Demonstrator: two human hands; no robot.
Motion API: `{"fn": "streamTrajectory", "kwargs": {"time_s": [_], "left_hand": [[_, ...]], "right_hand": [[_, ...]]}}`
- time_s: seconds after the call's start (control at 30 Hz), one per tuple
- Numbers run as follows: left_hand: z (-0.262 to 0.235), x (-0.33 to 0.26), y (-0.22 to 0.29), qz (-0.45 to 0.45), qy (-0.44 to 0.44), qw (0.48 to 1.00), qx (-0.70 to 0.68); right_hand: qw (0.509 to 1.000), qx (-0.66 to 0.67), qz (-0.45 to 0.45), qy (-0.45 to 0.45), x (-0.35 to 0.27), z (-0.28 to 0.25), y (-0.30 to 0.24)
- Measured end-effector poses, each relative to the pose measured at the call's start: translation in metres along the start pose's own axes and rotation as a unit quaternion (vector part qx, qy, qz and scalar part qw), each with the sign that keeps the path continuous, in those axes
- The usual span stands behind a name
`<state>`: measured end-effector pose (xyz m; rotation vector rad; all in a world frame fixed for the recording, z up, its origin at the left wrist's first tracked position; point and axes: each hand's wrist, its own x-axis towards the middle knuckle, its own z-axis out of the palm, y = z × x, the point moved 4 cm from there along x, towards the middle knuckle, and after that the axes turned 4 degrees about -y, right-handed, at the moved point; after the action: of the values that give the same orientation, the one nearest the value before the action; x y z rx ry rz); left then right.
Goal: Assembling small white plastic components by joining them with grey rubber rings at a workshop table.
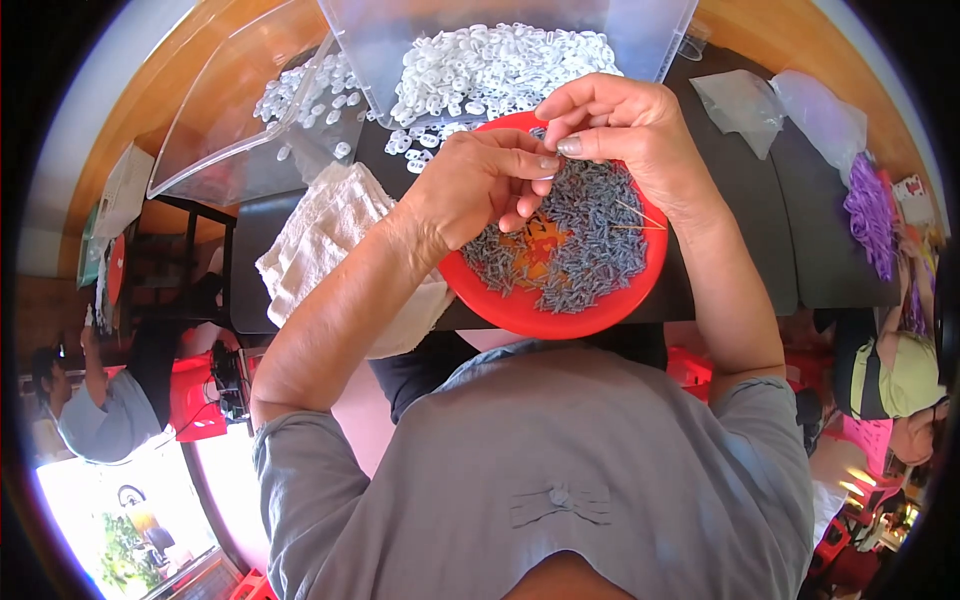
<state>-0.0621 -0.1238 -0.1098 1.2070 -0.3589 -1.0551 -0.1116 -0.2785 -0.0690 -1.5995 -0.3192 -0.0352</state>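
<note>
My left hand point(485, 180) and my right hand point(635, 130) meet above a red bowl point(530, 318), thumbs and fingertips pinched close together. A speck of white shows by the left fingertips, too small to name, and the fingers hide whatever else they hold. Many small grey, screw-like pieces point(600, 255) fill the bowl, whose orange patterned bottom shows through in the middle. A pair of thin yellowish sticks point(640, 222) lies against the bowl's right side. Just beyond my hands, small white oval plastic pieces with holes point(500, 70) are heaped at the mouth of a clear bin.
A clear plastic bin point(347, 62) stands at the back, with another clear container point(190, 150) to its left. A whitish cloth point(315, 235) lies left of the bowl. Plastic bags point(740, 105) and purple strands point(868, 215) are at right. Other people sit on both sides.
</note>
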Motion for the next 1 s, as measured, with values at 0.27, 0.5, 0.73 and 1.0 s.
{"fn": "streamTrajectory", "kwargs": {"time_s": [0.27, 0.5, 0.73, 1.0], "left_hand": [[-0.003, 0.003, -0.006, 0.017, -0.023, 0.997, -0.068], [-0.003, 0.005, -0.012, 0.013, -0.043, 0.995, -0.093], [-0.005, 0.005, -0.013, 0.015, -0.035, 0.994, -0.106], [-0.003, 0.002, -0.008, 0.023, -0.003, 0.995, -0.093]], "right_hand": [[1.000, -0.009, -0.007, -0.002, 0.000, 0.001, 0.001], [0.999, -0.025, -0.023, -0.004, 0.000, 0.005, 0.003], [0.999, -0.035, -0.005, 0.003, 0.000, 0.003, 0.005], [0.998, -0.062, -0.015, 0.014, 0.000, 0.003, 0.008]]}}
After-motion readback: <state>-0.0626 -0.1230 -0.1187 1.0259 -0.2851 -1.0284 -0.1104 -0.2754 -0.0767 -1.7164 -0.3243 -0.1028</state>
